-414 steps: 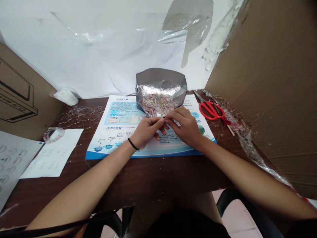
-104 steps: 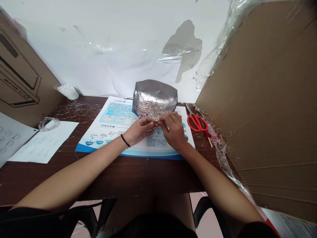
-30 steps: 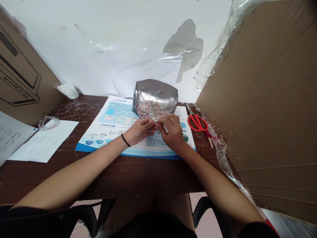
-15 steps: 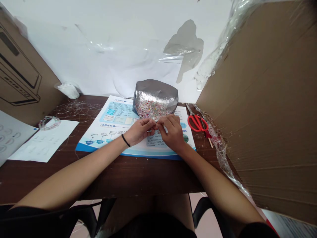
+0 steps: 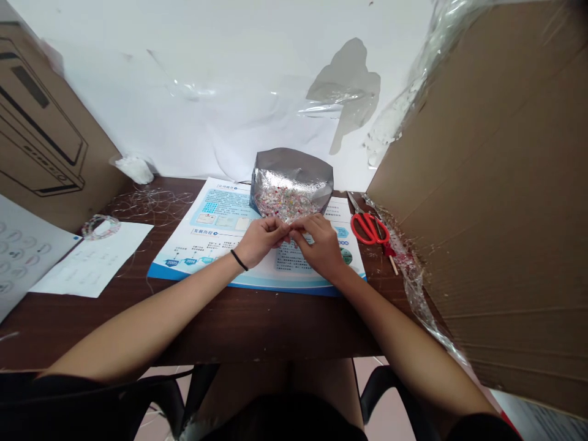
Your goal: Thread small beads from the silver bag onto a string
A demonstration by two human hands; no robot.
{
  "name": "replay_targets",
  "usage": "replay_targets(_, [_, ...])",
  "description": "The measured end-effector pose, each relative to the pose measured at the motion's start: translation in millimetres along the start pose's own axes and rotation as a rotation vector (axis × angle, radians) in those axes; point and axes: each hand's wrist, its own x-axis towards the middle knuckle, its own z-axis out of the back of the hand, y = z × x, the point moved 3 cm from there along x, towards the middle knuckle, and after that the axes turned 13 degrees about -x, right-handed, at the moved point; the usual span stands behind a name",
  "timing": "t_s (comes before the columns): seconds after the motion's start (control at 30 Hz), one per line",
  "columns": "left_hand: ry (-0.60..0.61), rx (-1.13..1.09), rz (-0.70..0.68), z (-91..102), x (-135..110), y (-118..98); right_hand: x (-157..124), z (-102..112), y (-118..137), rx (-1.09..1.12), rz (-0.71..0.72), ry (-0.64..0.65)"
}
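Observation:
My left hand [image 5: 261, 241] and my right hand [image 5: 320, 246] meet fingertip to fingertip over a printed blue-and-white sheet [image 5: 184, 266]. Both pinch with thumb and forefinger; what lies between the fingertips is too small to make out. Just beyond them stands an open silver bag [image 5: 294, 164], its lower part filled with small mixed-colour beads [image 5: 287, 202]. A black band [image 5: 239, 260] circles my left wrist.
Red-handled scissors [image 5: 370, 228] lie right of the sheet, near a large cardboard panel [image 5: 505, 202]. On the left are tangled clear thread [image 5: 154, 201], beaded bracelets [image 5: 101, 227] on white paper [image 5: 98, 269], and a cardboard box [image 5: 50, 116].
The whole view has shifted slightly to the right. My fingertips remain together at the front of the bag, with the left fingers drawn a little closer in.

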Motion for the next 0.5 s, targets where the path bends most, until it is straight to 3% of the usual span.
replay_targets(0.2, [-0.072,0.101,-0.036,2.1,-0.9,-14.7,2.7,0.8,-2.5,0.0,-0.02,0.025])
replay_targets(0.43, [-0.17,-0.071,-0.089,11.0,3.2,-29.8,-3.0,-10.8,-4.5,-0.243,0.122,0.247])
replay_targets(0.5, [-0.15,-0.168,-0.065,9.2,2.8,-33.1,-5.9,-14.0,-2.9,-0.307,0.169,0.292])
